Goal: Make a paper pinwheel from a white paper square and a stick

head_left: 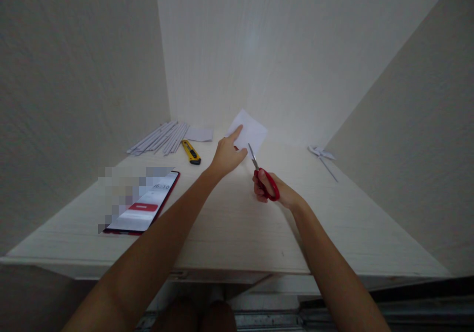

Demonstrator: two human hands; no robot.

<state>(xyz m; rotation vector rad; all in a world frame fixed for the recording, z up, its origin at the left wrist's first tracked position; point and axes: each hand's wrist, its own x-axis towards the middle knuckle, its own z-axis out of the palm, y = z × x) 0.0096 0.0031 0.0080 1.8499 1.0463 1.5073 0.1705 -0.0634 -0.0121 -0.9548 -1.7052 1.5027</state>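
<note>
Bare forearms (166,233) reach forward, the left hand (226,156) with fingers (237,132) seemingly clamped on a white paper sheet (255,132) above the counter (237,223), the right hand (283,191) with fingers wrapped around red-handled scissors (256,164) at the sheet's near edge.

white paper (255,130) | squarish, corner up | red-handled scissors (256,164) | blades at paper's lower edge

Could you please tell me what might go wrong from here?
The scissors are open close to the left thumb, so a slip might nick it.
The paper has only the left hand to steady it, so it could shift and spoil a cut.
The left forearm passes beside the phone and might nudge it.
</note>
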